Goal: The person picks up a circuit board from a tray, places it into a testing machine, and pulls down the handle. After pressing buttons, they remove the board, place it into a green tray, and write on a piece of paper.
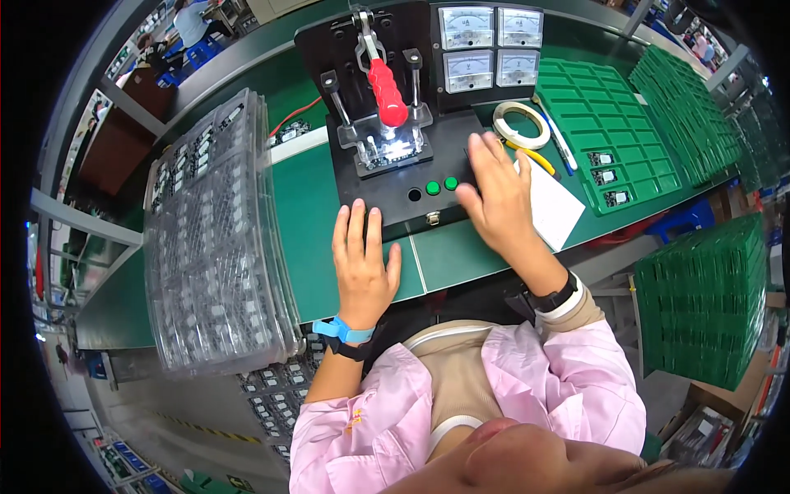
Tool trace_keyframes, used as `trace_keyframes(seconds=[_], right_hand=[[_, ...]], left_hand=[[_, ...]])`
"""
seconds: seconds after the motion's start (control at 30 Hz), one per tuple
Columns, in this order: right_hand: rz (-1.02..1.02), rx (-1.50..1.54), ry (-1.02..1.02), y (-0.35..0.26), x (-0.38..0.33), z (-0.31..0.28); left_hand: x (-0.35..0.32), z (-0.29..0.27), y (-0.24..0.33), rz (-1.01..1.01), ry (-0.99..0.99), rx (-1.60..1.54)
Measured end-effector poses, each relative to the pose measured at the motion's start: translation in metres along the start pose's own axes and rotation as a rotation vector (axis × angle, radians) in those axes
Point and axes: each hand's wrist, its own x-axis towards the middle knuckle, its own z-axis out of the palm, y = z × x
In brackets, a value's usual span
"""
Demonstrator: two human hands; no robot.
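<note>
1. We've got our left hand [362,267] lying flat on the green bench [304,214], fingers together and stretched forward, fingertips touching the front edge of the black test fixture [411,185]. It holds nothing.
2. Our right hand [498,193] is spread wide and empty, palm down over the fixture's right end, just beside the two green push buttons [442,185].
3. The small circuit board [393,151] sits lit up in the fixture's nest, under the clear press plate, below the red-handled toggle clamp [385,86].
4. We judge that board light, stiff and fragile: best pinched by its bare edges, never by the components.
5. The clamp handle looks rubbery and grippy, the natural place to take hold.
6. To our left stands a stack of clear trays [218,239] full of small parts; it likely flexes, so it wants support from both sides.
7. Green trays [605,123] with three boards lie to our right.
</note>
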Motion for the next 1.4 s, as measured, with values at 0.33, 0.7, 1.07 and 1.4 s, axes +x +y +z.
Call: trace_keyframes(seconds=[0.33,0.7,1.07,1.4], right_hand=[[-0.18,0.259,0.023,-0.024,0.062,0.012],[-0.376,0.156,0.05,-0.032,0.077,0.017],[-0.453,0.396,0.112,-0.027,0.196,-0.046],[-0.421,-0.119,-0.288,-0.021,0.092,0.017]], left_hand=[[0.008,-0.007,0.006,-0.024,-0.042,0.094],[0.007,-0.016,0.008,-0.002,-0.024,0.128],[0.038,-0.187,0.044,0.338,0.121,-0.051],[0.179,-0.239,-0.06,0.047,0.302,0.125]])
